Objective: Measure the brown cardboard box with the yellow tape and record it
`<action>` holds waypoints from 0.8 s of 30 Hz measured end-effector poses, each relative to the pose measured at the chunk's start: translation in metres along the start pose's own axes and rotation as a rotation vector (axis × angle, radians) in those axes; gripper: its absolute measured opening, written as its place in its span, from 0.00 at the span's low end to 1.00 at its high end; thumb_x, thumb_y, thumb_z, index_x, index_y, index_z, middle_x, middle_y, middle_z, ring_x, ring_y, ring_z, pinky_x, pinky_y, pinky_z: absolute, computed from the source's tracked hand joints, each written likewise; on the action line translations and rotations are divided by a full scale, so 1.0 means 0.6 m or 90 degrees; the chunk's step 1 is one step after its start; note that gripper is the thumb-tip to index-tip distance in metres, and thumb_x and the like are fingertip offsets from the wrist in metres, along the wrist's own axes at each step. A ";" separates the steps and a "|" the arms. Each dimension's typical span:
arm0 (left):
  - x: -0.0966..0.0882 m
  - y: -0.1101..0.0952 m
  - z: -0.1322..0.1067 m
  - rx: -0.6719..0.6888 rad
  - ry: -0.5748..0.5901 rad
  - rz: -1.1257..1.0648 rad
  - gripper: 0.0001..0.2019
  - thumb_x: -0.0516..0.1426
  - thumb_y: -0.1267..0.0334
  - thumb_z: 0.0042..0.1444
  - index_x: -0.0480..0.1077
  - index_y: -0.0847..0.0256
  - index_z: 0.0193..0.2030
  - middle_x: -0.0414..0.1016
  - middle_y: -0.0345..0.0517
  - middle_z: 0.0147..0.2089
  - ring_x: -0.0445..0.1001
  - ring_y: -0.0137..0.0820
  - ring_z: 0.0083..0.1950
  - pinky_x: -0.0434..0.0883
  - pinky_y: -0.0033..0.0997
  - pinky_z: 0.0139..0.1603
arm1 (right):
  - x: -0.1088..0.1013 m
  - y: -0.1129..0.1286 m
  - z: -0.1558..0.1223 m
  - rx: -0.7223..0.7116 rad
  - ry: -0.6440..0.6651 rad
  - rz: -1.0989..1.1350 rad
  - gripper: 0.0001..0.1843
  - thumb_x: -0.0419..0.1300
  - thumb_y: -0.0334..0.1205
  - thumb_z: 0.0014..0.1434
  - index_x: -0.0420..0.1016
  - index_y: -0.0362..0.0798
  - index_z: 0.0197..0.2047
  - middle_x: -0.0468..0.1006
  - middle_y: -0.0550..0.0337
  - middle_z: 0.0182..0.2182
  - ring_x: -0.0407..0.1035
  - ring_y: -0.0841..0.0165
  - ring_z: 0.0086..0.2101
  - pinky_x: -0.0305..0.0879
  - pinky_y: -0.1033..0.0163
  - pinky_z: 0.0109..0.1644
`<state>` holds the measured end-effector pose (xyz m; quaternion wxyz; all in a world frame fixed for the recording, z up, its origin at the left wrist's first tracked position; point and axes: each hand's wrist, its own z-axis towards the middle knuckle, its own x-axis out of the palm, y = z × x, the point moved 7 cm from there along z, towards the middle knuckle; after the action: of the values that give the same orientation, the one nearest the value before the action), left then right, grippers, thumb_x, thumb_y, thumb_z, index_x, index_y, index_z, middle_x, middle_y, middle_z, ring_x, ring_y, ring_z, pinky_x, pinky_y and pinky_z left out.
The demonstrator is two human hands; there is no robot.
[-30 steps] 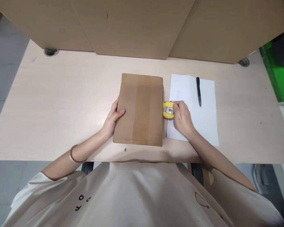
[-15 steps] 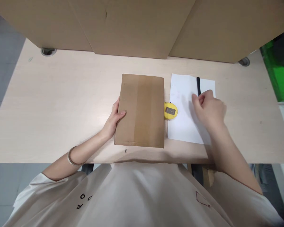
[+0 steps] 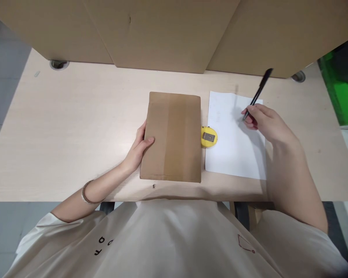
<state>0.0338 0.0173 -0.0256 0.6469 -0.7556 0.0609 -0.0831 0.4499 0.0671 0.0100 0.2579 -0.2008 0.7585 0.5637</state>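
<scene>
A flat brown cardboard box lies in the middle of the light wooden desk. My left hand grips the box's left edge, thumb on top. A yellow tape measure sits against the box's right side, partly on a white sheet of paper. My right hand is over the paper's upper right part, fingers pinched on a black pen that is lifted and tilted up to the right.
Brown cardboard panels stand along the back of the desk. Cable holes sit at the desk's back corners. A green object is at the far right, off the desk.
My right hand let go of the tape measure, moved right to the pen on the paper, and has picked it up. The left hand and box stayed put.
</scene>
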 end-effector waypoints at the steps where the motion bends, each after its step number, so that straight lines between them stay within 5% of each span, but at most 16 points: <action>1: 0.000 0.001 0.000 -0.002 0.000 0.000 0.32 0.62 0.46 0.62 0.64 0.45 0.72 0.59 0.43 0.80 0.50 0.54 0.84 0.58 0.63 0.82 | 0.013 0.010 -0.002 -0.016 0.017 0.055 0.19 0.56 0.58 0.69 0.69 0.50 0.38 0.68 0.59 0.25 0.58 0.71 0.22 0.56 0.62 0.27; 8: -0.003 0.005 0.001 -0.006 -0.001 0.007 0.32 0.61 0.48 0.62 0.63 0.43 0.73 0.60 0.42 0.79 0.49 0.53 0.84 0.55 0.63 0.83 | 0.096 0.012 0.008 -0.082 0.064 0.214 0.25 0.78 0.53 0.49 0.69 0.47 0.31 0.74 0.59 0.20 0.63 0.73 0.16 0.58 0.66 0.17; 15: -0.003 0.006 -0.001 0.017 0.020 0.031 0.32 0.60 0.48 0.64 0.61 0.42 0.74 0.59 0.41 0.80 0.51 0.52 0.83 0.60 0.61 0.81 | 0.098 -0.004 0.022 -0.088 0.029 0.285 0.29 0.77 0.62 0.48 0.71 0.47 0.28 0.78 0.54 0.22 0.70 0.69 0.18 0.65 0.65 0.16; 21: -0.006 0.005 0.000 0.022 0.016 0.045 0.32 0.60 0.48 0.64 0.61 0.42 0.74 0.61 0.42 0.79 0.52 0.52 0.83 0.59 0.61 0.81 | 0.095 0.006 0.020 -0.103 0.003 0.217 0.19 0.79 0.42 0.44 0.73 0.47 0.28 0.78 0.57 0.24 0.72 0.70 0.22 0.68 0.67 0.21; 24: -0.006 0.004 0.000 0.026 0.021 0.055 0.32 0.60 0.48 0.65 0.60 0.42 0.74 0.60 0.41 0.79 0.50 0.51 0.84 0.57 0.61 0.83 | 0.087 0.008 0.019 -0.106 -0.020 0.175 0.15 0.76 0.40 0.47 0.72 0.47 0.26 0.74 0.61 0.20 0.64 0.74 0.18 0.61 0.68 0.19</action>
<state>0.0305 0.0173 -0.0284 0.6642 -0.7372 0.1028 -0.0688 0.4078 0.0784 -0.0217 0.1729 -0.1068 0.7255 0.6575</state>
